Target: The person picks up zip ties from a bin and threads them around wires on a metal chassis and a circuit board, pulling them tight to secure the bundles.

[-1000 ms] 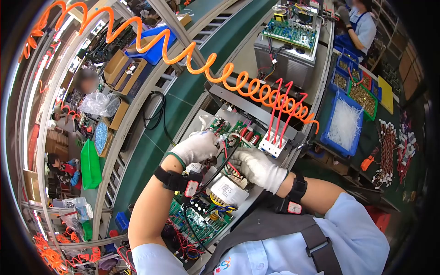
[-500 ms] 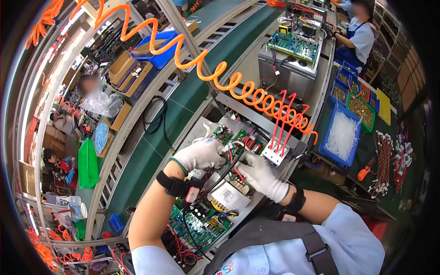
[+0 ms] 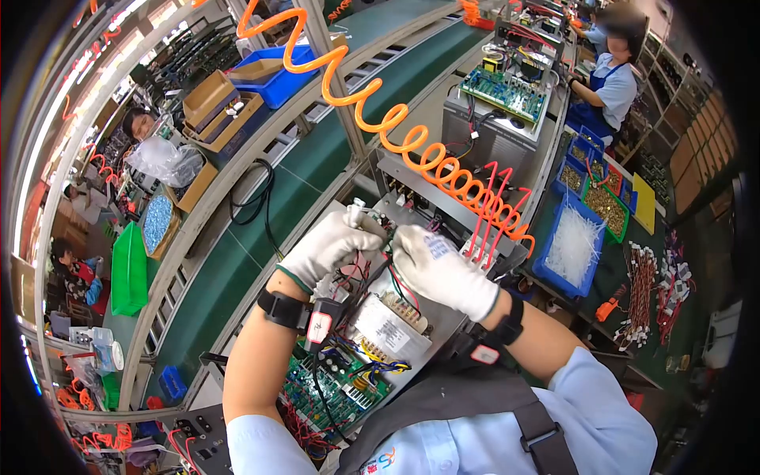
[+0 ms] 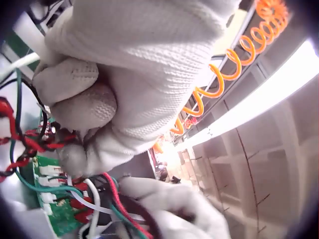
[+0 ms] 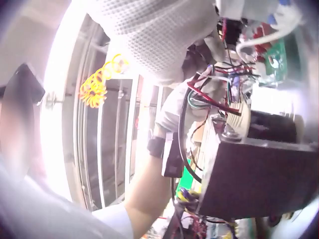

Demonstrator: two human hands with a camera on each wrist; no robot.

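Both hands wear white knit gloves and meet above an open metal chassis. My left hand [image 3: 336, 241] has curled fingers pinching thin wires; red-and-black twisted wires [image 4: 35, 144] pass by its fingertips in the left wrist view. Close on its right, my right hand [image 3: 443, 269] grips a wire bundle, with red and green wires [image 5: 214, 102] hanging below it in the right wrist view. What the fingertips hold exactly is hidden. Under the hands lies a white-labelled transformer [image 3: 385, 328], and a green circuit board [image 4: 62, 221] with white connectors sits beside the wires.
An orange coiled hose [image 3: 412, 146] hangs over the chassis. Near the right hand stand red upright leads [image 3: 492, 210]. Another unit [image 3: 491, 119] is farther up the line. Blue bin [image 3: 571, 245] of white ties lies right; green conveyor [image 3: 297, 182] runs left.
Both hands have lifted and drawn together above the wiring. The right hand has turned so its printed back shows. The head view has shifted slightly.
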